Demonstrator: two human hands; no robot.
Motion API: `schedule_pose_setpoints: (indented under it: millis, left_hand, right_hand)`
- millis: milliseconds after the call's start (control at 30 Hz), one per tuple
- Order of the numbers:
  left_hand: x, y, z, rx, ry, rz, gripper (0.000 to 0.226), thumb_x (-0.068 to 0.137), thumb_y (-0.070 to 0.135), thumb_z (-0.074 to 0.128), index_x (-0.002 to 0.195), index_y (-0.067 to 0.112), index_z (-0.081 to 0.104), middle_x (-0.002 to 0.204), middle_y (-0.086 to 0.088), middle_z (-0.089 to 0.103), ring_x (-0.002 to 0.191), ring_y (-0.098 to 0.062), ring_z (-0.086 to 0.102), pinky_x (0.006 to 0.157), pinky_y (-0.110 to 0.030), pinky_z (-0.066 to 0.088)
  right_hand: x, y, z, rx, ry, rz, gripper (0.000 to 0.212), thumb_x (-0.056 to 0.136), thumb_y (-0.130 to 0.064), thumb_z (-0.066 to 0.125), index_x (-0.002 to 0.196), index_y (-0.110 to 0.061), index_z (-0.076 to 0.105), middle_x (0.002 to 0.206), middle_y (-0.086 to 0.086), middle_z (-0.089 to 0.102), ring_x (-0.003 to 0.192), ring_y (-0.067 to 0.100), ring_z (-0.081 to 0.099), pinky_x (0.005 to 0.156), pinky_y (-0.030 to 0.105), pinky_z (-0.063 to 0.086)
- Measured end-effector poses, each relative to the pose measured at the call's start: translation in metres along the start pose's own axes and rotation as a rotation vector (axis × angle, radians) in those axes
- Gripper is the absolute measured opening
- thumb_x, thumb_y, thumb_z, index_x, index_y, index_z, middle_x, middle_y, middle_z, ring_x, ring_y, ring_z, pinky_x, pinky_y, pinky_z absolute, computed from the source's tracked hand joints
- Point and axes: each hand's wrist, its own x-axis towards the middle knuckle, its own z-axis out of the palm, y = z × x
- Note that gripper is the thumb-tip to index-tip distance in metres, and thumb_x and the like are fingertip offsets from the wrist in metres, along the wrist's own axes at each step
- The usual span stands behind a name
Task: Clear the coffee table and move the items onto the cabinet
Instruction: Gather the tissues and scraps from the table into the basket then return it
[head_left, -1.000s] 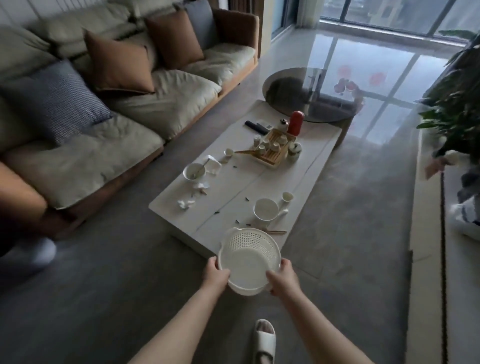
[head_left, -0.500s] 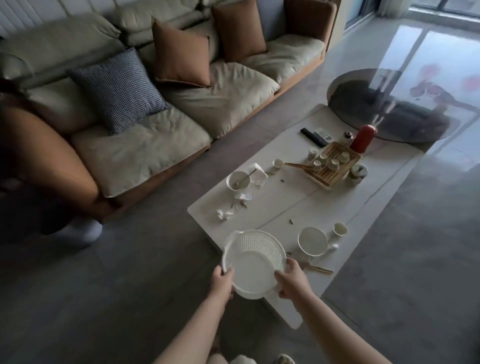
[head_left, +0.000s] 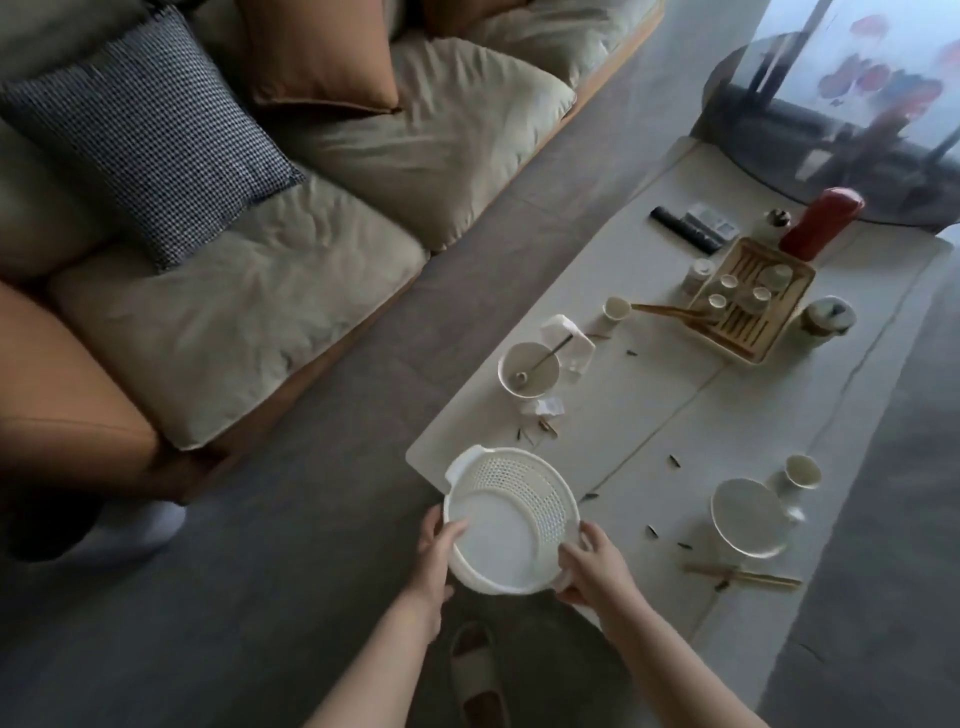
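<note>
I hold an empty white perforated colander (head_left: 511, 512) over the near left corner of the white coffee table (head_left: 649, 415). My left hand (head_left: 436, 543) grips its left rim, my right hand (head_left: 592, 569) grips its right rim. On the table lie a white bowl with a spoon (head_left: 529, 370), crumpled tissues (head_left: 569, 340), a second white bowl (head_left: 748, 517), a small cup (head_left: 801, 470), chopsticks (head_left: 740, 574), a bamboo tea tray with small cups (head_left: 753, 299), a red bottle (head_left: 823, 223), a lidded jar (head_left: 826, 319) and a black remote (head_left: 685, 231).
A sofa with beige cushions (head_left: 234, 312), a checked pillow (head_left: 150, 130) and an orange pillow (head_left: 311, 52) runs along the left. A round dark glass table (head_left: 841, 130) stands beyond the far end. Grey floor (head_left: 311, 519) lies between sofa and table. My slipper (head_left: 478, 675) shows below.
I have stepped closer and to the left of the table, so it now sits to my right. The colander stays in both hands, now above the table's near left corner.
</note>
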Motion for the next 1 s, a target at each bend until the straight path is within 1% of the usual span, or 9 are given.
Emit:
schedule_pose_setpoints:
  millis: [167,367,433,500,600,700,800,900,1000]
  left_hand:
    - [0.064,0.015,-0.028,-0.055,-0.039,-0.063,0.095,0.06,0.059,0.067,0.142,0.044,0.022,0.131,0.004,0.045,0.13,-0.027,0.038,0.107,-0.059,0.028]
    - [0.114,0.025,-0.034,-0.052,-0.027,-0.04,0.072,0.054,0.067,0.066,0.122,0.048,0.051,0.122,0.011,0.058,0.114,-0.017,0.051,0.098,-0.052,0.04]
    - [0.122,0.032,-0.034,-0.045,-0.019,-0.024,0.049,0.06,0.065,0.064,0.107,0.053,0.057,0.115,0.016,0.06,0.109,-0.013,0.053,0.091,-0.047,0.042]
    - [0.13,0.036,-0.035,-0.041,0.027,-0.034,0.036,0.075,0.055,0.062,0.11,0.046,0.058,0.116,0.012,0.061,0.113,-0.018,0.053,0.092,-0.049,0.044]
    - [0.141,0.041,-0.033,-0.029,0.109,-0.059,0.04,0.088,0.038,0.059,0.126,0.028,0.051,0.121,-0.001,0.058,0.116,-0.024,0.053,0.092,-0.05,0.048]
    - [0.152,0.052,-0.024,0.02,0.165,-0.023,0.042,0.09,0.026,0.059,0.129,0.023,0.044,0.11,-0.001,0.058,0.103,-0.021,0.055,0.084,-0.041,0.05]
    - [0.164,0.059,-0.02,0.188,0.22,0.091,0.034,0.089,0.015,0.057,0.123,0.011,0.052,0.107,-0.006,0.061,0.092,-0.019,0.058,0.079,-0.032,0.046]
    - [0.177,0.065,-0.024,0.376,0.256,0.202,0.041,0.09,0.017,0.056,0.13,0.018,0.049,0.122,-0.01,0.06,0.108,-0.026,0.057,0.092,-0.038,0.049]
    - [0.19,0.068,-0.033,0.609,0.287,0.323,0.068,0.091,0.026,0.058,0.147,0.03,0.021,0.145,-0.004,0.044,0.127,-0.026,0.047,0.105,-0.041,0.041]
  right_hand:
    - [0.05,-0.01,0.045,0.057,0.014,0.03,0.054,0.088,-0.018,0.054,0.14,-0.021,0.038,0.13,0.01,0.053,0.092,0.027,0.066,0.055,0.03,0.059]
    - [0.101,-0.014,0.073,0.09,0.0,0.064,0.054,0.087,-0.018,0.054,0.138,-0.022,0.039,0.124,0.007,0.056,0.083,0.021,0.068,0.056,0.029,0.058]
    - [0.113,-0.016,0.077,0.092,-0.025,0.063,0.055,0.086,-0.018,0.056,0.138,-0.022,0.039,0.123,0.008,0.057,0.084,0.022,0.069,0.058,0.03,0.059]
    - [0.12,-0.02,0.08,0.093,-0.038,0.076,0.056,0.085,-0.014,0.056,0.138,-0.023,0.039,0.127,0.008,0.055,0.088,0.023,0.068,0.06,0.032,0.06]
    - [0.126,-0.027,0.082,0.046,-0.024,0.07,0.061,0.084,-0.011,0.058,0.14,-0.024,0.036,0.136,0.005,0.048,0.102,0.027,0.063,0.068,0.038,0.061]
    - [0.135,-0.037,0.082,0.021,-0.024,0.052,0.062,0.085,-0.011,0.057,0.141,-0.023,0.034,0.133,0.005,0.049,0.098,0.025,0.063,0.068,0.036,0.061]
    - [0.142,-0.046,0.089,0.027,-0.045,0.076,0.06,0.086,-0.01,0.056,0.14,-0.022,0.034,0.118,0.002,0.052,0.092,0.026,0.065,0.071,0.039,0.061]
    - [0.15,-0.047,0.098,0.044,-0.08,0.099,0.053,0.086,-0.01,0.055,0.135,-0.022,0.039,0.101,-0.002,0.055,0.084,0.023,0.067,0.073,0.041,0.061]
    - [0.158,-0.044,0.107,0.052,-0.085,0.097,0.052,0.086,-0.011,0.057,0.133,-0.023,0.04,0.107,0.0,0.055,0.088,0.024,0.067,0.07,0.039,0.061]
